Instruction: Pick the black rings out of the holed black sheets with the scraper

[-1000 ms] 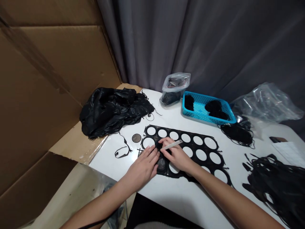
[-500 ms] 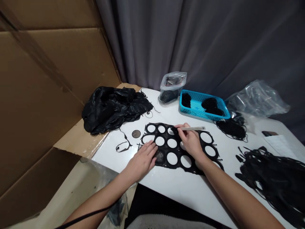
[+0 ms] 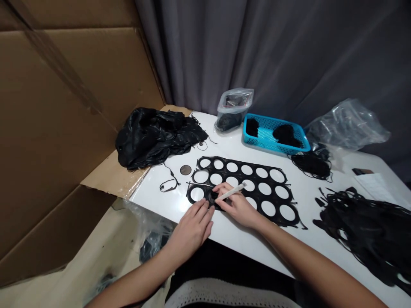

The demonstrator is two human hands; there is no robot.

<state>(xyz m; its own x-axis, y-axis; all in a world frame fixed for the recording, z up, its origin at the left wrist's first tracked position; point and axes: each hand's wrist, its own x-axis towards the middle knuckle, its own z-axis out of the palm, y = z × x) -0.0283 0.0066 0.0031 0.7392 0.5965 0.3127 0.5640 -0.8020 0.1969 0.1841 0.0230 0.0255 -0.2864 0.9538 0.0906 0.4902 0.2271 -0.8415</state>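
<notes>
A black sheet (image 3: 237, 174) with rows of round cut-out holes lies flat on the white table. My left hand (image 3: 195, 220) rests on its near edge, left of the middle, fingers stretched out. Close beside it, my right hand (image 3: 236, 206) grips a slim, flat, pale grey tool (image 3: 231, 191) whose rear end points up to the right. The tool's working tip is hidden by my fingers. At the right fingertips a dark piece (image 3: 212, 196) of the sheet is bunched up, over a hole in the near row. One loose dark disc (image 3: 185, 170) lies left of the sheet.
A crumpled black pile (image 3: 157, 137) lies at the far left beside a cardboard wall (image 3: 73, 85). Behind the sheet stand a clear bag (image 3: 234, 109) and a blue basket (image 3: 276, 147) with black bundles. Black strips (image 3: 362, 231) are heaped at the right. A thin loop (image 3: 168, 185) lies left.
My right hand with the pale tool went to the far row, then came back near my left hand. The near-left hole beside my left hand now shows white. The sheet sits slightly higher in view.
</notes>
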